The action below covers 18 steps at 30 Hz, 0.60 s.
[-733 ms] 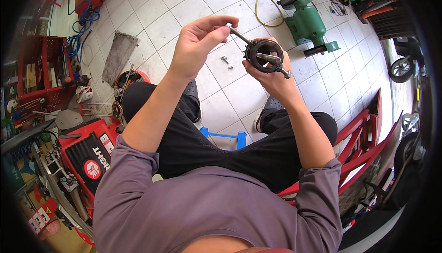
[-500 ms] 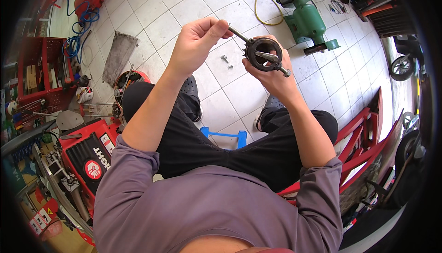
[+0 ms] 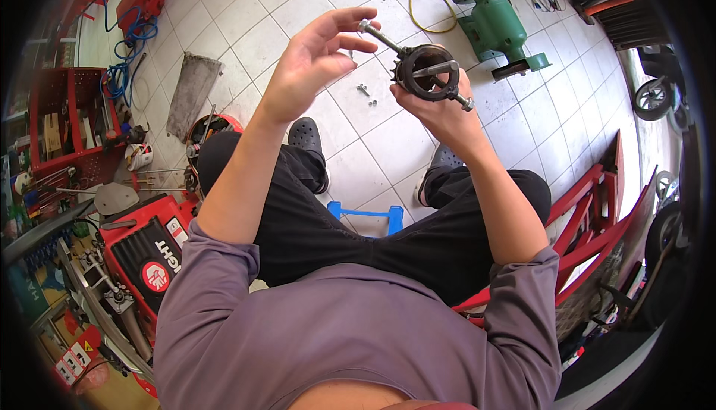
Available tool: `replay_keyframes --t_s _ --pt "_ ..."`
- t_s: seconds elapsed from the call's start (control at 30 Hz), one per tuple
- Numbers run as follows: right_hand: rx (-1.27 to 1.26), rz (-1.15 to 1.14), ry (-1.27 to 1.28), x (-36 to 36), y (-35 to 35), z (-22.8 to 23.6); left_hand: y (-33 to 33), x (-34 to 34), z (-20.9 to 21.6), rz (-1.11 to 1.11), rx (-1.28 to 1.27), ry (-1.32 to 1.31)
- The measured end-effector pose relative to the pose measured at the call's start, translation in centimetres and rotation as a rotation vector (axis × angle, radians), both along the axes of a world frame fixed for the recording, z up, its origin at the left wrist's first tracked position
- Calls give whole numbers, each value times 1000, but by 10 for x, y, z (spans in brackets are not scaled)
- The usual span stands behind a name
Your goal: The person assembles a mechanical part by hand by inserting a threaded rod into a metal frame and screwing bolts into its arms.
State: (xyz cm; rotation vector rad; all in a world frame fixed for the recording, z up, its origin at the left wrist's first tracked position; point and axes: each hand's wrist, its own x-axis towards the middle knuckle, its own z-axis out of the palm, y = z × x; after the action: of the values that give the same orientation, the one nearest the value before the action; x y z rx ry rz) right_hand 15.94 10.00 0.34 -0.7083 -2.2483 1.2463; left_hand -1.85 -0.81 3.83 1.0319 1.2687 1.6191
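My right hand [image 3: 446,115] grips a dark round metal ring part [image 3: 397,76] with a notched outer edge. A long threaded bolt [image 3: 384,40] runs out of the ring toward the upper left, with a nut [image 3: 365,26] at its far end. Another bolt end with a nut [image 3: 467,102] sticks out at the ring's lower right, and a pointed metal piece [image 3: 432,70] crosses the opening. My left hand [image 3: 313,63] is beside the upper nut, its fingers spread and nothing visible in them. The right fingers behind the ring are partly hidden.
Small bolts and nuts [image 3: 363,89] lie on the tiled floor below my hands. A green bench grinder [image 3: 498,28] stands at upper right by a yellow cable [image 3: 415,7]. A blue plastic stand [image 3: 365,210] is between my legs. Red toolboxes [image 3: 138,242] crowd the left, a red frame [image 3: 589,208] the right.
My left hand has let go of the bolt's upper end and its fingers have opened, baring the nut there. The ring part has tilted slightly in my right hand.
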Motion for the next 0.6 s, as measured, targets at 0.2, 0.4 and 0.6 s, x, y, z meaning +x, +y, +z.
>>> replay_keyframes --t_s 0.2,0.4,0.6 --pt "173 32 17 1 1 -2 -1 -13 -9 -6 -119 272" --pt "176 23 27 0 1 -2 1 -10 -2 20 -24 99" --pt "182 19 11 2 3 -2 -3 -7 -10 -13 26 365"
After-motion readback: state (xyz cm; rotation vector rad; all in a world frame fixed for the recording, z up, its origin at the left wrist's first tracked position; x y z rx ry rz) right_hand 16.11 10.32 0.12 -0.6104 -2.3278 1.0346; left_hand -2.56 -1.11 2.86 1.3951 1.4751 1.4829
